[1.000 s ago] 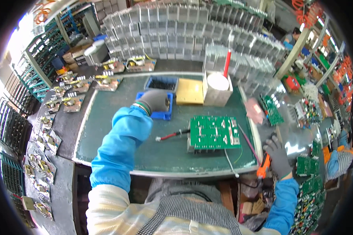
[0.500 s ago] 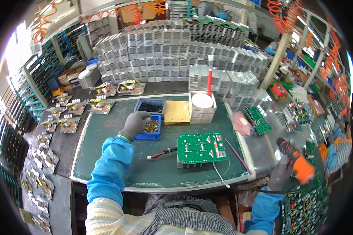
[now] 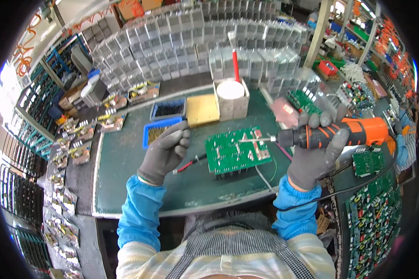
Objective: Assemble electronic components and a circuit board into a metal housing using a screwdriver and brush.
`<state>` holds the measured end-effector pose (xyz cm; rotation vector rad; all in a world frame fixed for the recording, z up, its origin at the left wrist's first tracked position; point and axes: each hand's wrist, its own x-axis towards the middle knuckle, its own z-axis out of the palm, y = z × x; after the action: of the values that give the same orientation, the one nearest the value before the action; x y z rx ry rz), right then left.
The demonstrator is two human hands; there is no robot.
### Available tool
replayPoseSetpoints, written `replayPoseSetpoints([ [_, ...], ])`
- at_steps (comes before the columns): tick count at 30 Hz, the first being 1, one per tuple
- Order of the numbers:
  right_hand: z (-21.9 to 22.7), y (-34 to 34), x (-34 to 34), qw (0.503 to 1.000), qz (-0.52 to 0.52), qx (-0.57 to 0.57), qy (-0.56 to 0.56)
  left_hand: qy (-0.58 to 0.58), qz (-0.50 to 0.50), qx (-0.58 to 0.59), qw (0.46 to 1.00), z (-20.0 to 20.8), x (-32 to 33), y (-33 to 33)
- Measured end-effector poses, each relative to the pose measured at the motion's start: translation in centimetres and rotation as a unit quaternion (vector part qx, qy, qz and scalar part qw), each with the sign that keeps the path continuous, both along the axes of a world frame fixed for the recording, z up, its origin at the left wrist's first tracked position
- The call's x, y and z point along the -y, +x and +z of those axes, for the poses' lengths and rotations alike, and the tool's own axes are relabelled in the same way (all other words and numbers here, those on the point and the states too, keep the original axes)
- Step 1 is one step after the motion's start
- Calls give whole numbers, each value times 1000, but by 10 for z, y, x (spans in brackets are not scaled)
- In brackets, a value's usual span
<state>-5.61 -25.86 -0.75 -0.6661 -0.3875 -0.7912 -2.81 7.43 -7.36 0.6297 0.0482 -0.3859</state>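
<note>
My right hand (image 3: 312, 165), in a grey glove, is wrapped round an orange and black electric screwdriver (image 3: 370, 131). Its bit (image 3: 258, 139) points left, over the far part of a green circuit board (image 3: 222, 152) that rests on a finned metal block. My left hand (image 3: 165, 151), also gloved in grey, hovers left of the board with fingers curled together. Whatever they may pinch is too small to make out. Just beyond it stands a blue tray (image 3: 145, 135) of brass-coloured screws. A red and black lead (image 3: 186, 164) runs out from the board's left side.
Behind are a tray of small black parts (image 3: 152, 111), a yellow block (image 3: 203, 110) and a white box (image 3: 233, 107) holding a red stick. Stacked metal heat sinks (image 3: 167, 51) wall the back. Circuit boards (image 3: 375, 228) crowd the right; the screwdriver's black cable (image 3: 330, 195) crosses my right forearm.
My right hand has brought the screwdriver from the right side in over the board. My left hand has drawn back from the screw tray toward me. The view has shifted and tilted.
</note>
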Motion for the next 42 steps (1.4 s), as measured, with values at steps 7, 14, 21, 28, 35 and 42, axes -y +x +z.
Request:
replayPoseSetpoints([
  [7, 3, -5, -19, 999, 10, 12, -48, 44, -122, 49, 990, 13, 61, -23],
  [14, 3, -14, -29, 999, 31, 10, -24, 192, -91, 102, 972, 17, 86, -39],
  [21, -2, -16, -23, 999, 30, -13, -24, 207, -83, 91, 970, 15, 90, -44],
  [28, -2, -8, -21, 999, 20, -51, -1, 336, 10, 126, 933, 15, 108, -48],
  [35, 8, -2, -3, 991, 0, -58, -120, 343, 6, 118, 932, 25, 91, -13],
  [42, 7, -3, -13, 978, 41, -66, -195, 363, -134, 152, 910, 28, 106, -3],
])
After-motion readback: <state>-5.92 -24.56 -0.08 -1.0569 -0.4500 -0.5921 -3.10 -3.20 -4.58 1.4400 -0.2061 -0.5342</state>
